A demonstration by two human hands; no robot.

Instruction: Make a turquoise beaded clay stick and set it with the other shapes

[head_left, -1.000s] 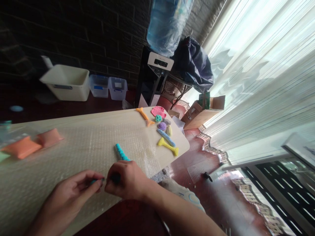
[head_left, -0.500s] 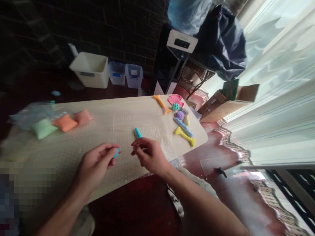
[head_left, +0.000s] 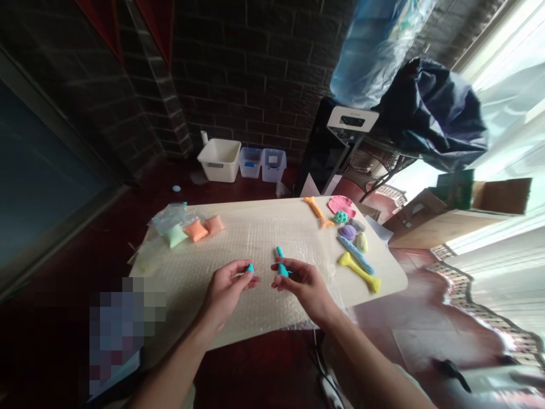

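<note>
My left hand pinches a small teal clay piece between thumb and fingertips. My right hand is closed around a teal clay stick, whose ribbed end points away from me. Both hands hover just above the bubble wrap that covers the light table, a short gap between them.
Several clay shapes lie at the right: an orange bone, a pink slab, a blue stick, a yellow bone. Clay packets sit at the left. White and clear bins stand on the floor beyond.
The hands have drawn apart, the small teal piece going with the left and the stick lifted in the right. The camera view has pulled back and swung left.
</note>
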